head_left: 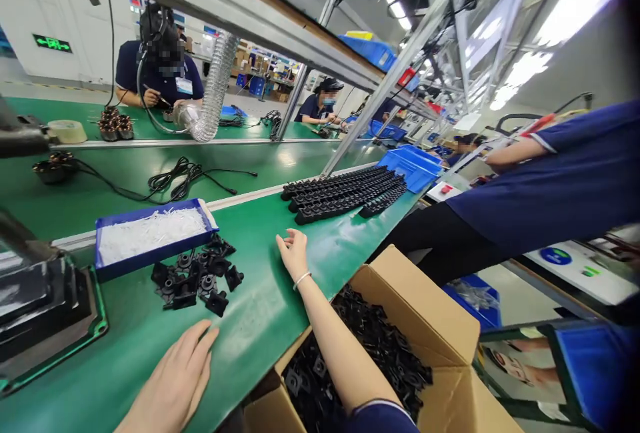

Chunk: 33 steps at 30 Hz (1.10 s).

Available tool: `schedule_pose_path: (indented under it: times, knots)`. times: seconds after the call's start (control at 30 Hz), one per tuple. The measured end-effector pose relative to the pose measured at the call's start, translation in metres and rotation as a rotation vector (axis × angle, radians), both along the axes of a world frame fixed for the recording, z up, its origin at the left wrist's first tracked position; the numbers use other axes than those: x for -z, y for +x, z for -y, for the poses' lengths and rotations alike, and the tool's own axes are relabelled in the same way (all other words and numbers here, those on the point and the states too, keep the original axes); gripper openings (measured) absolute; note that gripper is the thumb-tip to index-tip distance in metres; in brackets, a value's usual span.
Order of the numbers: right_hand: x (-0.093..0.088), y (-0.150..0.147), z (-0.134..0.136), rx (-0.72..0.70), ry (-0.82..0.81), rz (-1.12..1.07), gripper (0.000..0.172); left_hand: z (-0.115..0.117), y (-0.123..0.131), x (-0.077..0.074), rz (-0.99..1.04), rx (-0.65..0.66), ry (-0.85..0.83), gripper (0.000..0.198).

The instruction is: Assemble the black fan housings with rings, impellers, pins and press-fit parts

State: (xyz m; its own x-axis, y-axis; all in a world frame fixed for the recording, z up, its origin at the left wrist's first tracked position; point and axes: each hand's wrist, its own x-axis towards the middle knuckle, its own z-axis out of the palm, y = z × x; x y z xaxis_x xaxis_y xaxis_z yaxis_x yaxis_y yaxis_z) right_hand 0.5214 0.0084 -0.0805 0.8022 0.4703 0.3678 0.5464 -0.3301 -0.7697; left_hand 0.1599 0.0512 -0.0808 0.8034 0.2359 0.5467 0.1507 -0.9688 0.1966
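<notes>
Black plastic parts (197,276) lay in a loose pile on the green mat (260,313), just beside the blue tray (150,256) of white pieces and between the two hands. The left hand (173,379) rested flat, palm down, fingers together, holding nothing. The right hand (293,253) lay further out on the mat, fingers curled loosely toward the thumb; whether it pinched anything could not be told. Its forearm crossed the open cardboard box (425,306), which held many more such parts.

Judged from this layout, a clean pick called for lifting one part at a time from the pile's near edge, so that neighbours were not dragged along. Open mat lay between the pile and the right hand, and ahead toward the rows of black parts (345,193). The fixture (40,306) bounded the left side. The box flap and the table edge bounded the right, where a co-worker's leg (440,246) stood close.
</notes>
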Motion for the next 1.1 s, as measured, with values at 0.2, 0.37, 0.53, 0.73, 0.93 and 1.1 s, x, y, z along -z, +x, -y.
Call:
schedule_pose_path:
  times: [0.2,0.37,0.53,0.73,0.93,1.1]
  knots:
    - [-0.021,-0.077,0.001,-0.462,-0.108,-0.013,0.033,0.008,0.001,-0.013,-0.025,0.037,-0.094,0.036]
    - [-0.04,-0.112,-0.002,-0.627,-0.211,0.067,0.038,0.019,-0.024,-0.041,-0.033,-0.007,-0.095,0.041]
    - [-0.014,-0.108,0.011,-0.682,-0.225,0.158,0.048,-0.003,-0.105,-0.089,-0.165,-0.383,-0.091,0.053]
    - [0.007,-0.096,0.015,-0.609,-0.129,0.493,0.052,-0.048,-0.214,-0.111,-0.59,-0.663,-0.094,0.048]
    - [-0.044,-0.154,0.017,-0.43,-0.048,0.537,0.03,-0.047,-0.21,-0.096,-0.477,-0.504,-0.244,0.033]
    - [-0.049,-0.248,0.011,-1.017,-0.168,0.508,0.032,-0.013,-0.168,-0.076,-0.163,-0.353,-0.578,0.043]
